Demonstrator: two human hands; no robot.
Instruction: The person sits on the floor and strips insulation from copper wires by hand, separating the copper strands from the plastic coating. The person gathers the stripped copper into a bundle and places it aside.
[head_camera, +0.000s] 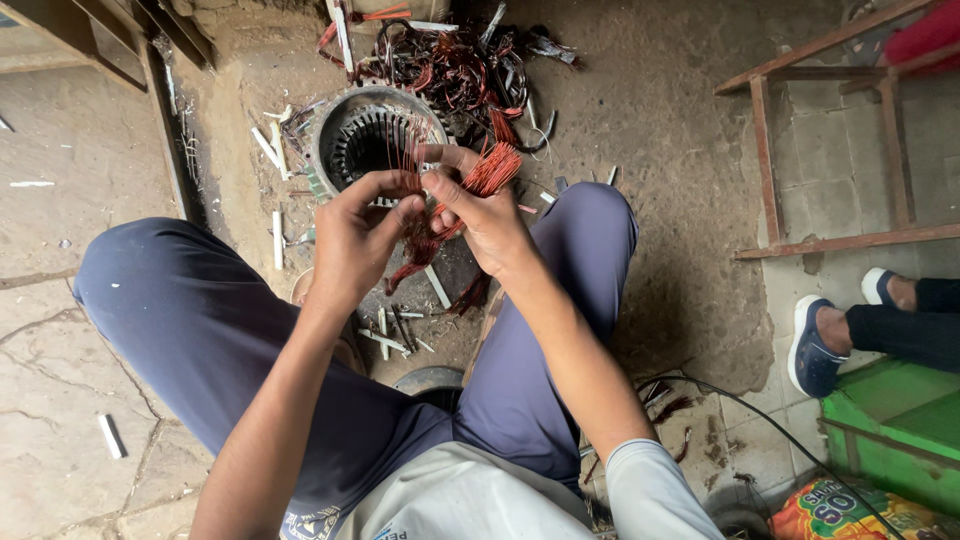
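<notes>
Copper wire (478, 180), thin and reddish, runs between my fingers as I look down from the head view: a bundle of strands fans out just above my right fingertips and trails down past my palms in a darker, twisted tail toward the ground between my knees. My left hand (352, 235) is curled nearly closed, thumb and forefinger pinched on a few strands at the point where both hands meet. My right hand (482, 212) is likewise almost shut, its fingers wrapped round the bundle with the thumb pressed against it, touching my left thumb tip. Just beyond my fingertips stands a round grey motor stator (372, 135), open end up, its slotted inner ring showing, and some fine strands rise from it toward my fingers. Farther past it lies a tangled heap of old wire (455, 60), dark red and brown. White strips of insulation (272, 148) are scattered to the left of my left fingers and below my wrists. Well off to the right of my right hand, another person's foot in a blue shoe (812, 345) rests beside a green box (895, 425).
</notes>
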